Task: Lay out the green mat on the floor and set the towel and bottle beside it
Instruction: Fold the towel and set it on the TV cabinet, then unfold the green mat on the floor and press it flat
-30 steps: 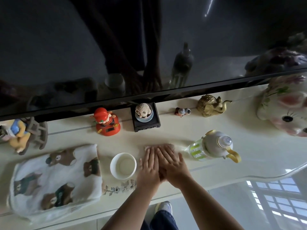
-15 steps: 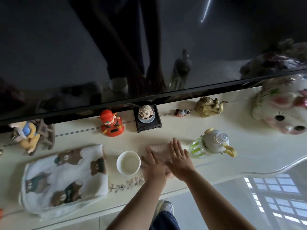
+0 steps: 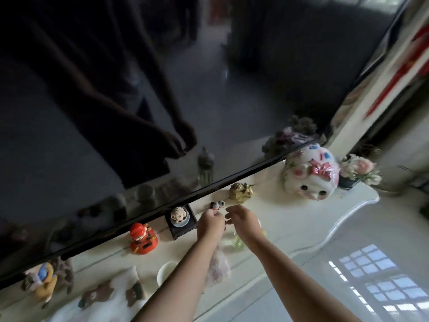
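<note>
We note a dark screen [image 3: 139, 89] standing along the back edge of a cream cabinet top [image 3: 290, 228]. The screen reflects both arms. A white cloth printed with bears [image 3: 109, 298] lies at the front left corner. A ceramic pig [image 3: 311, 176] stands at the back edge toward the right end. Just beside it, at the back right corner, a dark pot [image 3: 347, 183] holds pink flowers [image 3: 358, 167].

Both forearms reach in over the front edge to the middle of the cabinet top. The left hand [image 3: 210, 223] has its fingers curled round the top of the pink towel [image 3: 218, 266], which hangs below it alongside the left forearm. The right hand [image 3: 243, 220] is just beside the left, with its fingers bent toward it. Blur prevents us from telling whether it pinches the towel or holds nothing.

The bottle [image 3: 236, 242], clear with green stripes, is on the cabinet top below the right wrist. It is partly hidden and blurred, so we cannot tell its contents.

At the back edge near the left end we see a rocking-horse figure [image 3: 46, 280], and further right a red figure [image 3: 142, 239]. A white bowl [image 3: 164, 273] sits between the bear cloth and the towel. The left forearm covers part of it, and we cannot tell its contents.

A black stand [image 3: 178, 232] at the back edge carries a blue dish [image 3: 185, 223] with a hedgehog figure [image 3: 177, 214] in it. A golden elephant [image 3: 241, 192] and a small mouse figure [image 3: 217, 204] follow to the right.
</note>
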### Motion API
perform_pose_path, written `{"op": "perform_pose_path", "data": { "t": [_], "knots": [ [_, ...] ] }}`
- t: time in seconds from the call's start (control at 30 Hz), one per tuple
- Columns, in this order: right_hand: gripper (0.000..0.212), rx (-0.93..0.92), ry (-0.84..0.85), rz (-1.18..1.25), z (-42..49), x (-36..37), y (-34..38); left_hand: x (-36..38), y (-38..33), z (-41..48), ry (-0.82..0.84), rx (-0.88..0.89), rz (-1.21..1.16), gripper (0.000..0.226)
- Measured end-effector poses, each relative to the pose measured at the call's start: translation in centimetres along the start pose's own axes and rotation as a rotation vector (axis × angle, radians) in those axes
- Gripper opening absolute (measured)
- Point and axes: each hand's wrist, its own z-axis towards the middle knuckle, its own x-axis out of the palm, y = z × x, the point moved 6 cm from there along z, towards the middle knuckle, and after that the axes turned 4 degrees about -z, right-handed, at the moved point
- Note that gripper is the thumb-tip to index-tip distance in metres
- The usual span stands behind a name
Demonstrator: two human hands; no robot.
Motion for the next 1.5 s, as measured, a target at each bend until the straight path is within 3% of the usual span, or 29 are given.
{"op": "perform_pose_path", "data": {
  "t": [0.17,0.43,0.77,1.1,1.33,1.5],
  "knots": [
    [0.025,0.200,-0.242,0.383,-5.8,-10.0,-1.4,3.1,-6.9,-5.6,0.149,0.104,-0.075,0.021],
    [0.025,0.273,-0.621,0.645,-12.6,-24.7,-8.8,15.6,-9.6,-12.8,0.475,0.141,0.020,0.021],
    [0.025,0.549,-1.011,0.840,-21.9,-40.2,-28.3,42.8,-8.5,-23.1,0.886,0.175,0.363,0.021],
    [0.016,0.701,-1.123,0.795,-22.4,-60.1,-42.5,69.0,-13.5,-30.0,1.032,0.168,0.431,0.021],
    [0.017,0.713,-1.028,0.844,-12.1,-71.4,-48.3,83.9,-18.9,-25.6,0.947,0.098,0.403,0.024],
    [0.017,0.714,-0.985,0.818,-2.3,-83.9,-52.9,98.0,-26.8,-20.1,0.907,0.067,0.377,0.023]
  ]
}}
